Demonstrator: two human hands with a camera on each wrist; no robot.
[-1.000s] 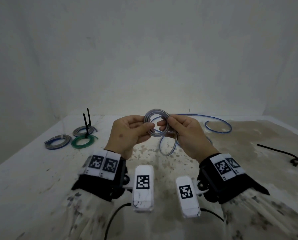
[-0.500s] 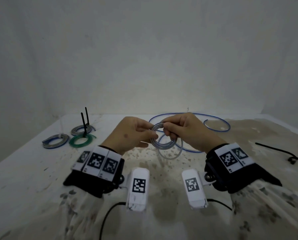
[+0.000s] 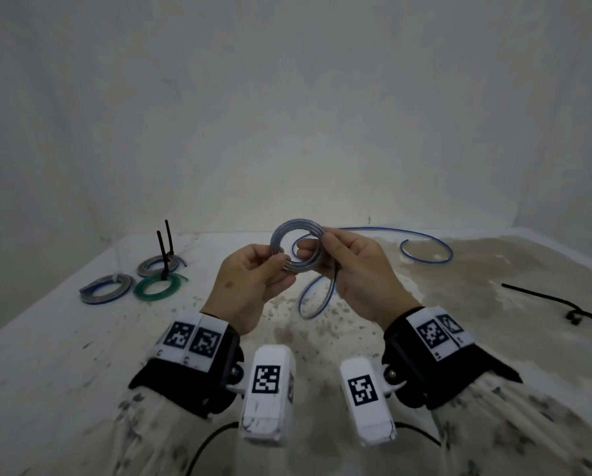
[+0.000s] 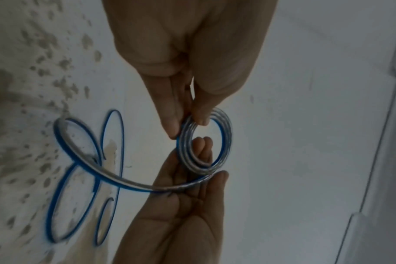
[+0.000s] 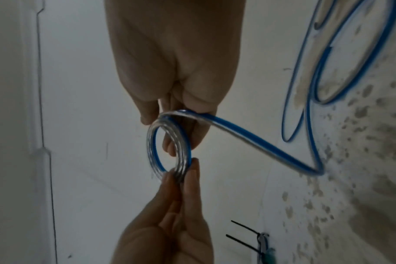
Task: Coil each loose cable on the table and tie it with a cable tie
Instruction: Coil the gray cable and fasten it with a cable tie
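At the far left of the stained table (image 3: 47, 338) lie three finished coils: a blue-grey coil (image 3: 107, 288), a green coil (image 3: 160, 285) and a grey coil (image 3: 159, 264), the last two with black cable ties (image 3: 164, 247) standing up from them. Toward the middle, the left hand (image 3: 249, 286) pinches the lower left edge of the blue-and-clear cable's coil (image 3: 296, 249) between thumb and fingers, holding it above the table. The right hand (image 3: 356, 273) grips the coil's right side, fingers curled through the ring. The uncoiled tail (image 3: 425, 249) drops from there and loops across the table behind. At far right lies a loose black cable tie (image 3: 541, 300).
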